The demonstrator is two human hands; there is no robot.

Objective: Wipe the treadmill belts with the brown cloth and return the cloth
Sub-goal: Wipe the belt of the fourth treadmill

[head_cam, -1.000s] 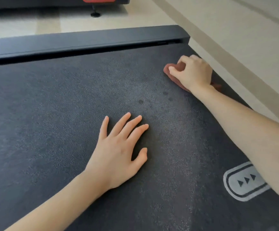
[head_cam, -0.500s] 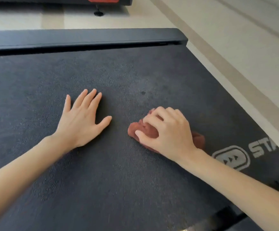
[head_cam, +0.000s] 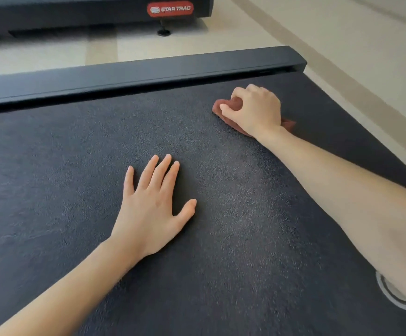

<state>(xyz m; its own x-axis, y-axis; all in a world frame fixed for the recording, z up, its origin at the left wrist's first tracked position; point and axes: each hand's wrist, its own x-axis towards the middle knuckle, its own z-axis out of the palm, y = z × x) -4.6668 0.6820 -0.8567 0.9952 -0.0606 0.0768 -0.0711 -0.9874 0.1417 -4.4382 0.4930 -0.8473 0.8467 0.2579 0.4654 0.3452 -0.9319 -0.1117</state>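
Brown cloth (head_cam: 224, 105) is what we look for first in the head view. It lies bunched on the dark textured treadmill belt (head_cam: 76, 170), towards the far right part of it and near the black side rail (head_cam: 136, 73). The right hand (head_cam: 255, 110) is on top of it with its grip clamped on the cloth: the fingers curl over the wad, the thumb pinches its left edge, and a corner pokes out by the wrist. The right arm is stretched well out.

The left hand (head_cam: 151, 202) lies flat on the belt nearer to us, well apart from the cloth. Its grip is apart, with fingers straight and slightly spread, holding nothing. We judge it is propping up the body. A white logo mark (head_cam: 391, 297) shows partly under the right forearm. Beyond the rail are the pale floor (head_cam: 269, 32) and a second treadmill (head_cam: 76, 13) with a red Star Trac badge (head_cam: 170, 8).

We take this for mid-wipe, with the return of the cloth not yet begun.

- **Missed strips:** the cloth is wadded small, so each stroke covers little, and strips of belt could be missed.
- **Snagging:** this close to the rail, a loose corner might catch in the gap under it.
- **A shifting belt:** weight on the left palm could shift the belt and upset the long reach.
- **Fresh marks:** that bare palm may also leave marks on the belt.
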